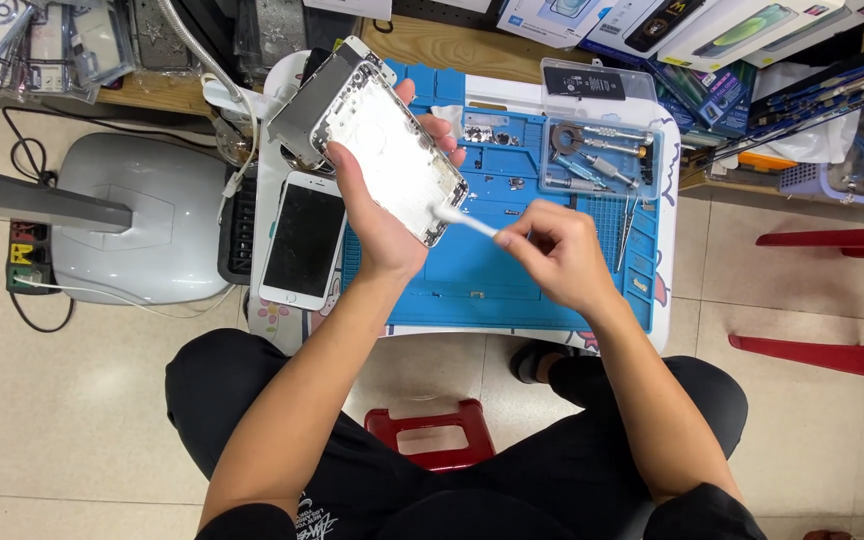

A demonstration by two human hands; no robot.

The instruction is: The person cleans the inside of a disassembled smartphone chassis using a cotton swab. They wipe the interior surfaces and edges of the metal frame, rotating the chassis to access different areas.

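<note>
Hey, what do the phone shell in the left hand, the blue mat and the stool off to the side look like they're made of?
Phone shell: looks like metal, a pale matte silver with machined cutouts.
Blue mat: probably silicone or rubber, matte, with moulded compartments.
Red stool: likely plastic, glossy and smooth.

We are looking at a small phone repair shop. A blue repair mat (pixel 512 285) covers a low white table (pixel 667 300), with a clear case of screwdrivers (pixel 597 155) at upper right of it and a phone (pixel 302 240) lying at its left. Boxed phone accessories (pixel 712 40) crowd the top right, packaged cases (pixel 42 40) the upper left. Red stools (pixel 842 300) stand on the tiled floor (pixel 82 420).
</note>
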